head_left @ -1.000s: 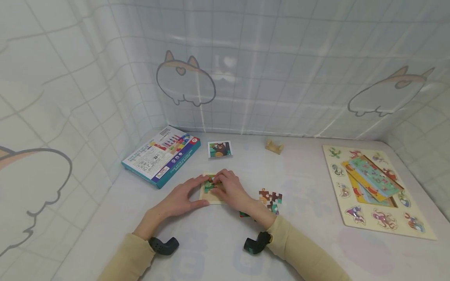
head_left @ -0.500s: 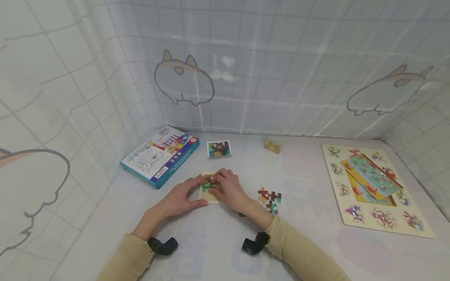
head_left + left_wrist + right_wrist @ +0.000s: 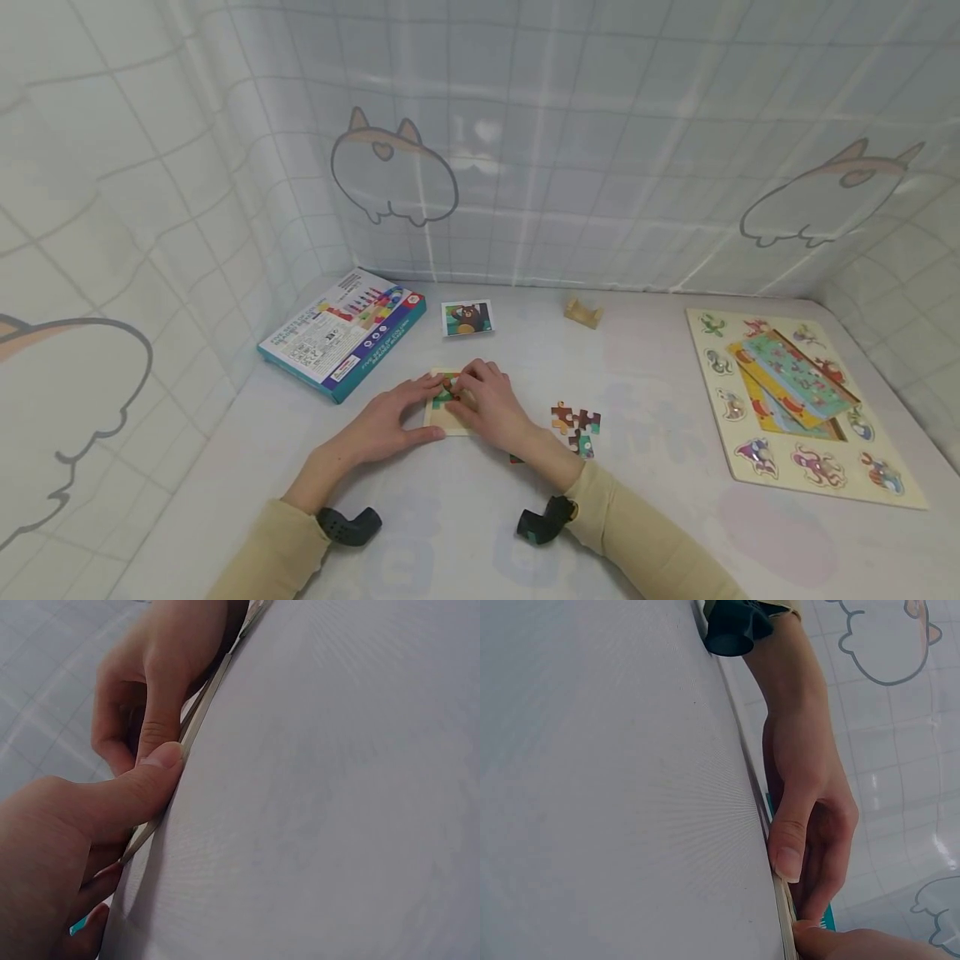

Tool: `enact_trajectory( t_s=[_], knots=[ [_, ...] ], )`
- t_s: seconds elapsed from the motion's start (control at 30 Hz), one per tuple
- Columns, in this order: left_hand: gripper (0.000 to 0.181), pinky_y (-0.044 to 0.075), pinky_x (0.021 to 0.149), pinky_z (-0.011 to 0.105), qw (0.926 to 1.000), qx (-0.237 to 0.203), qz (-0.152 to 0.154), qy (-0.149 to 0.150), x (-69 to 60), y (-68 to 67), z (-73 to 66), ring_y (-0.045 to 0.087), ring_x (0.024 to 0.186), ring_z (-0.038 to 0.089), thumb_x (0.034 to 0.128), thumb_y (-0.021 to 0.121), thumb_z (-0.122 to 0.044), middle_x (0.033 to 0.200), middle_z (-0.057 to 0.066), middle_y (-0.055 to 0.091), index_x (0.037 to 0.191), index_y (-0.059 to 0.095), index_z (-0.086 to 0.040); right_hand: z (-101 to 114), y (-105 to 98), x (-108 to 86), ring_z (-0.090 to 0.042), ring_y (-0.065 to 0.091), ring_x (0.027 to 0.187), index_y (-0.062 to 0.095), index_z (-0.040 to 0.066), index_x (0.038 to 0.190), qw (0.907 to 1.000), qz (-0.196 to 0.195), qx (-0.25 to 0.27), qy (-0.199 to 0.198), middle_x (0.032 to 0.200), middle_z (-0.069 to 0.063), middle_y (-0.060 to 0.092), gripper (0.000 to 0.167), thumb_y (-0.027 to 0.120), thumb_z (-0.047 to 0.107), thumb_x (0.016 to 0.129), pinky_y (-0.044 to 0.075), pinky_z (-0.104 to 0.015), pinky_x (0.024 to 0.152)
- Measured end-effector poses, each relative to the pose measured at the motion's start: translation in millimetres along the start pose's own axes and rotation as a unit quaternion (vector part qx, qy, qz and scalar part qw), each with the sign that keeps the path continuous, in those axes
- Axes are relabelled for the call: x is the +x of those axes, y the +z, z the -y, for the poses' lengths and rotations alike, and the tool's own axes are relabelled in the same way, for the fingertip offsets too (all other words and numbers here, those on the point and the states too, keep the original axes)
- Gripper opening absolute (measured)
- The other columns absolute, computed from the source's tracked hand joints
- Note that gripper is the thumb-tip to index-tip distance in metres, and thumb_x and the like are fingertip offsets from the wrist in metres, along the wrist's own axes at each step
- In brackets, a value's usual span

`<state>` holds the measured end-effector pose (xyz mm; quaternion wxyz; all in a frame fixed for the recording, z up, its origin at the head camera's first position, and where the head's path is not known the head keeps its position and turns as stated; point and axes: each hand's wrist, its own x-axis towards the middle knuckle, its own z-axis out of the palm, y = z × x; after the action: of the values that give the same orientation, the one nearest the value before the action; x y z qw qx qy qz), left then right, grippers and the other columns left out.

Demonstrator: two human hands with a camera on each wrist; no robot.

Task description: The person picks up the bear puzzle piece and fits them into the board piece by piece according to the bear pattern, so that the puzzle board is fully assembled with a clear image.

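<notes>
A small wooden puzzle tray lies on the table, green and brown pieces at its upper left. My left hand grips its left side; in the left wrist view, the thumb of my left hand lies along the tray edge. Over the tray, my right hand has its fingers bent down and pinches a small brown piece, mostly hidden by the fingertips. Several loose jigsaw pieces lie right of it, and a red-green piece shows partly under my right forearm.
A teal-edged box is at the back left, beside a bear picture card. Farther right stands a small wooden holder. A large animal board bears colourful puzzle boards at the right.
The fingertips of my right hand and the brown piece have shifted slightly at the tray's upper part. My left hand stays in place.
</notes>
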<state>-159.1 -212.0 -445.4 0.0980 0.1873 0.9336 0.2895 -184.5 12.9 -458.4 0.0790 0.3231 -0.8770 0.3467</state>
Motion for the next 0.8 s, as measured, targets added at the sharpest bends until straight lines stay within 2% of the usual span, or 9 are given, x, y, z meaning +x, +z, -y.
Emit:
enact_trajectory(
  t_s=[0.23, 0.33, 0.53, 0.7, 0.8],
  knots=[
    [0.067, 0.028, 0.117, 0.063, 1.0000, -0.002, -0.003, 0.003, -0.2, 0.0, -0.5, 0.029, 0.149, 0.037, 0.0849, 0.071, -0.060, 0.162, 0.002, 0.034, 0.139, 0.058, -0.022, 0, 1, -0.6, -0.023, 0.051, 0.099, 0.072, 0.013, 0.094, 0.9998, -0.013, -0.006, -0.010, 0.109, -0.005, 0.058, 0.011, 0.074, 0.023, 0.092, 0.043, -0.036, 0.080],
    [0.062, 0.030, 0.118, 0.059, 0.9999, 0.007, -0.008, 0.012, 0.1, -0.2, -1.6, 0.029, 0.150, 0.032, 0.0854, 0.071, -0.058, 0.161, 0.000, 0.036, 0.133, 0.062, -0.019, 0, 1, -0.3, -0.022, 0.050, 0.098, 0.074, 0.012, 0.093, 0.9999, -0.013, -0.007, -0.005, 0.107, -0.004, 0.058, 0.011, 0.074, 0.023, 0.092, 0.045, -0.037, 0.081],
    [0.064, 0.036, 0.117, 0.051, 0.9968, 0.061, -0.015, 0.049, -0.5, -0.1, -8.0, 0.035, 0.148, 0.026, 0.0891, 0.070, -0.052, 0.158, 0.000, 0.041, 0.139, 0.060, -0.013, -2, -3, 1.3, -0.020, 0.052, 0.098, 0.077, 0.013, 0.097, 0.9998, 0.009, -0.018, 0.000, 0.107, -0.002, 0.060, 0.012, 0.073, 0.023, 0.093, 0.049, -0.034, 0.083],
    [0.066, 0.041, 0.114, 0.049, 0.9951, 0.090, -0.012, 0.040, -3.2, 0.5, -14.7, 0.044, 0.141, 0.028, 0.0926, 0.066, -0.050, 0.155, 0.006, 0.045, 0.146, 0.051, -0.014, -6, -12, 4.0, -0.019, 0.054, 0.099, 0.078, 0.011, 0.099, 0.9991, 0.041, -0.008, -0.001, 0.106, -0.002, 0.063, 0.010, 0.069, 0.010, 0.094, 0.052, -0.034, 0.087],
    [0.063, 0.043, 0.112, 0.050, 0.9934, 0.103, -0.012, 0.049, -4.3, 0.6, -16.3, 0.046, 0.140, 0.029, 0.0937, 0.066, -0.046, 0.154, 0.007, 0.046, 0.147, 0.050, -0.018, -7, -19, 4.4, -0.021, 0.056, 0.102, 0.078, 0.010, 0.099, 0.9984, 0.055, 0.006, 0.009, 0.108, -0.003, 0.064, 0.015, 0.065, 0.002, 0.094, 0.053, -0.036, 0.091]
  ],
)
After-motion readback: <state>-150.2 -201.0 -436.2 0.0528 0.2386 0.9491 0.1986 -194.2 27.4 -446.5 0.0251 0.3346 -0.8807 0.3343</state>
